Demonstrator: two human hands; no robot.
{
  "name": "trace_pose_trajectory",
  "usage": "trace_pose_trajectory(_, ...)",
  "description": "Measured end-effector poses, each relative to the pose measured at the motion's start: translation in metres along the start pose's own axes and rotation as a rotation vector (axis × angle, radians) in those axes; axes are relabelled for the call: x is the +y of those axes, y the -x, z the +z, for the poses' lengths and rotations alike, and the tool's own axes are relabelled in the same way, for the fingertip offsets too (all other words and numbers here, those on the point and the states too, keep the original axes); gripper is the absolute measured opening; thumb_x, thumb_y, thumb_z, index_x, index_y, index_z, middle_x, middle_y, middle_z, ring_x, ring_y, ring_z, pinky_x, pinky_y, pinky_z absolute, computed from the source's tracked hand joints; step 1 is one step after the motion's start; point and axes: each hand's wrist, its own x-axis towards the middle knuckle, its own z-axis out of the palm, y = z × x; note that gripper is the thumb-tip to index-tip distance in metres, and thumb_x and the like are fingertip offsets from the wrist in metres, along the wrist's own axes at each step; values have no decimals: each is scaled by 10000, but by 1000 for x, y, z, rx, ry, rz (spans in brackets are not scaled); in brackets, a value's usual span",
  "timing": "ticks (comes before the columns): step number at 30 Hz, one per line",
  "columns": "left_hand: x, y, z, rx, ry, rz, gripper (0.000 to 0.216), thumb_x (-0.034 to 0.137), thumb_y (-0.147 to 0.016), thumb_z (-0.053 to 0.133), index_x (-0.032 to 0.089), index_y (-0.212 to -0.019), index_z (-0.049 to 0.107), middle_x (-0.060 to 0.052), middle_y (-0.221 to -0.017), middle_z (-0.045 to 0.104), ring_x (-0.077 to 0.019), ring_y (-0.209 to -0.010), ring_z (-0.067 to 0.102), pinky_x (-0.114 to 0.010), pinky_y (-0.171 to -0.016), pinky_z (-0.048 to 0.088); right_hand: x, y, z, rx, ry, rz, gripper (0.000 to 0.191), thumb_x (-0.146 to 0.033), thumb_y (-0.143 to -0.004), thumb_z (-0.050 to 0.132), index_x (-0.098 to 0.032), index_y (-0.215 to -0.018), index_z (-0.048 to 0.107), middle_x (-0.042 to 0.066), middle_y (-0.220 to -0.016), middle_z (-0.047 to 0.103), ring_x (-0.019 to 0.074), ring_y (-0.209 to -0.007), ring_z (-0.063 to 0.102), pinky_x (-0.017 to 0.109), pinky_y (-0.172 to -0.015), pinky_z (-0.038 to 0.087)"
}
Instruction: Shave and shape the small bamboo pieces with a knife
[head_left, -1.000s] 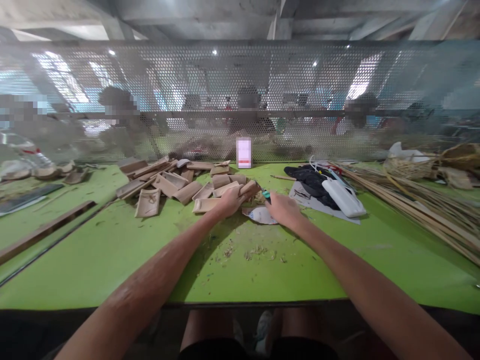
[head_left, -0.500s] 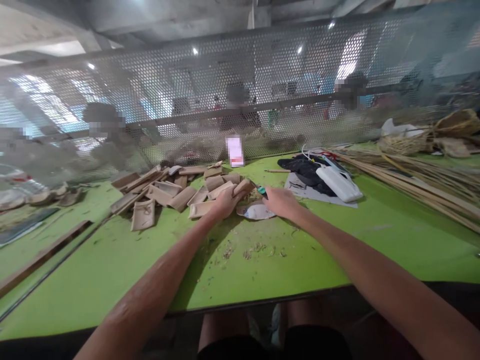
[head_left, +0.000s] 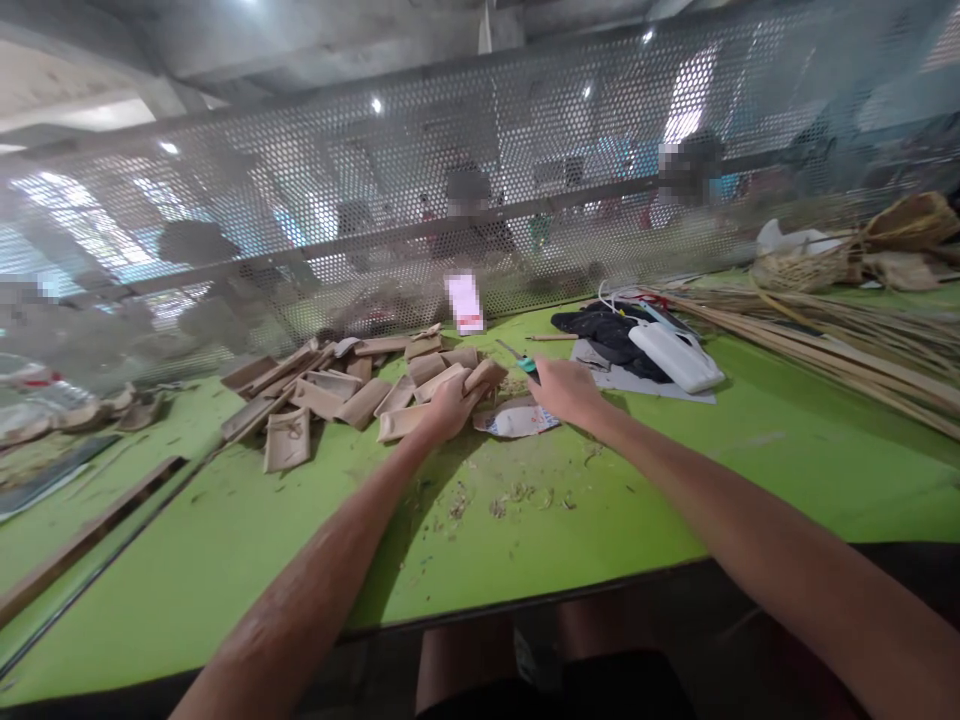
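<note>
My left hand (head_left: 450, 405) is closed round a tan curved bamboo piece (head_left: 485, 376) at the near edge of a pile of similar pieces (head_left: 330, 392) on the green table (head_left: 525, 540). Gripped in my right hand (head_left: 566, 390) is a small tool with a teal handle (head_left: 528, 365) and a thin blade pointing up and left. Between both hands lies a flat pale scrap (head_left: 521, 420). Fine shavings (head_left: 517, 497) are scattered on the table in front of the hands.
A white bottle (head_left: 675, 357) lies on dark cloth (head_left: 600, 325) to the right. Long bamboo strips (head_left: 825, 350) fan out at far right. A perforated metal screen (head_left: 480, 200) stands behind the table, people beyond it. A wooden slat (head_left: 82, 540) lies at left.
The camera has tilted and swung left. My right hand has lifted slightly, so the teal tool's blade now shows. My left hand still grips the bamboo piece.
</note>
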Motion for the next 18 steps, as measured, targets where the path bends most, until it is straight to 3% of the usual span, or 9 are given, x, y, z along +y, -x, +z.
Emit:
trace_pose_trajectory(8,5,0,-4,-27,42,-24,215,379,-964,502,190,-867,530,-74,-879,661,-233,-814,598,-317,-687,421,2,-2,6,-146,-26,-46,266,-302,-930,495,-141,-1090,632,159,-937,731,282,-856,680,328,-660,426)
trace_pose_trajectory(14,0,-1,1,-5,43,16,238,411,-970,492,195,-880,533,-79,-873,651,-238,-798,587,-329,-689,415,4,-2,6,-68,-62,6,289,-347,-932,523,-149,-1118,623,173,-1010,723,295,-892,676,344,-704,441)
trace_pose_trajectory(18,-4,-3,3,6,118,20,237,403,-968,489,180,-924,554,-89,-891,662,-245,-818,601,-335,-706,430,7,-5,7,33,-102,30,303,-341,-924,542,-153,-1155,599,157,-948,727,281,-827,668,317,-653,406)
